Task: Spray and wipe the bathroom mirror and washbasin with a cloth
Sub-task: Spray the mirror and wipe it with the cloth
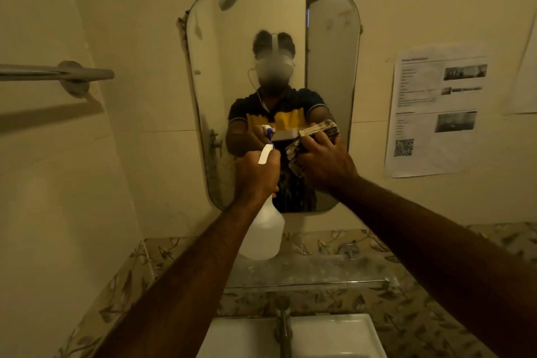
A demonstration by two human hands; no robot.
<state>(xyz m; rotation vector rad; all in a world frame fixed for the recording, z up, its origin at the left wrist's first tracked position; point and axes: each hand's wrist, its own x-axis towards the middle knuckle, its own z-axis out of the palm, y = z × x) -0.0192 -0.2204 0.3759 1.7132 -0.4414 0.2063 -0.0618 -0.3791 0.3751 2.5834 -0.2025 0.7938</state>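
White plastic spray bottle (263,237) hangs before the mirror (273,38), its neck gripped by the left hand (257,173). The right hand (325,166) presses a folded cloth (313,136) against the mirror's lower part. Washbasin (328,334) sits below the mirror.

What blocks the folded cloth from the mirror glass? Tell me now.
Nothing visible does. The right hand presses the folded patterned cloth against the rounded wall mirror low down. The white plastic spray bottle in the left hand sits beside it, not between.
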